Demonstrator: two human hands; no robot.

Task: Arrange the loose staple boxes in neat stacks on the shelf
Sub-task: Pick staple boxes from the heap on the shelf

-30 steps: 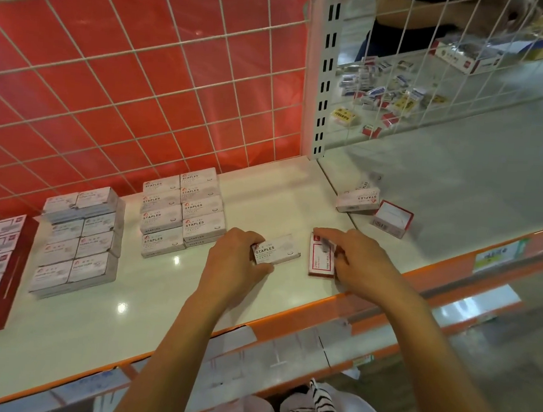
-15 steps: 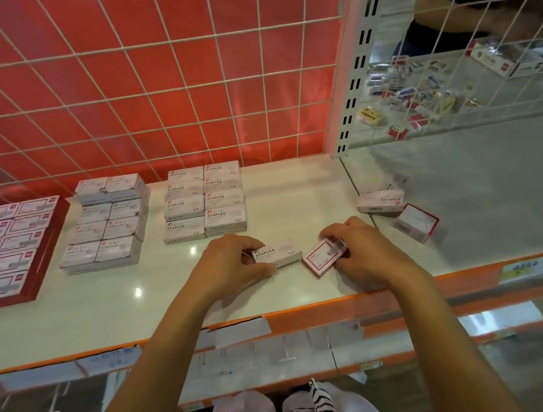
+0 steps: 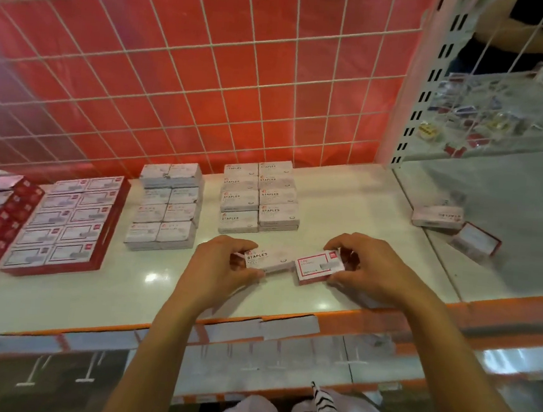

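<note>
Red backing [image 3: 210,69] behind white wire grid, filling upper view. Pale glossy shelf [image 3: 92,288] below it, orange strip [image 3: 369,316] along front edge, grey label holders underneath. White slotted post [image 3: 416,70] at right end of backing. Beyond post, through more mesh, a far shelf [image 3: 535,107] with scattered small packets, too blurred to read.

At far left on shelf, red trays [image 3: 107,224] packed with red-edged boxes in rows, label side up. Just right of trays, grey-white stack [image 3: 164,209], two columns wide, several layers high. Right of that, apart by a bare gap, second stack [image 3: 261,198], also two columns, "STAPLES" legible on tops, edges fairly square.

Front centre, just before second stack: left hand [image 3: 222,264], fingers and thumb curled round left end of white box [image 3: 265,259], "STAPLES" face up. Right hand [image 3: 376,271] pinching right end of red-edged box [image 3: 319,266], fingers along far side, thumb on near side, label face up, box turned slightly off square. Inner ends of both boxes just beside each other, nearly touching. Cannot tell whether resting on shelf or raised a little.

Well to right, past a seam in the shelf: two loose boxes, one white [image 3: 438,216], text upside down, one red-edged [image 3: 475,241] askew just in front of it, corners close or touching.

Striped cloth [image 3: 321,410] at bottom edge.
</note>
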